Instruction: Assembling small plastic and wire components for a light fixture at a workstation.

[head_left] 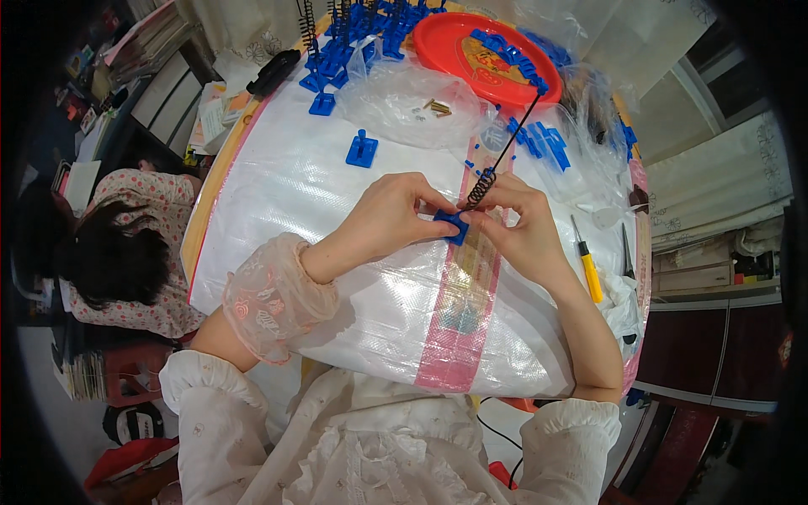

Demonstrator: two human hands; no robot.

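Observation:
Over the middle of the table, my left hand point(408, 210) pinches a blue plastic base point(455, 227) at its left edge. My right hand point(520, 220) is closed at the base's right side, around the foot of a black coil spring point(481, 187). From the spring a thin dark rod rises, tilted up and to the right, with a small blue tip point(541, 87). Fingers hide where spring and base meet. A single blue base with a short upright post point(362, 151) stands beyond my left hand.
Several blue bases with springs point(337, 63) crowd the far left. A red tray point(438, 50) holds blue parts. Small brass pieces point(438, 108) lie on a clear plastic bag point(379, 105). A yellow-handled screwdriver point(591, 273) lies at right. Another person point(126, 227) sits left of the table.

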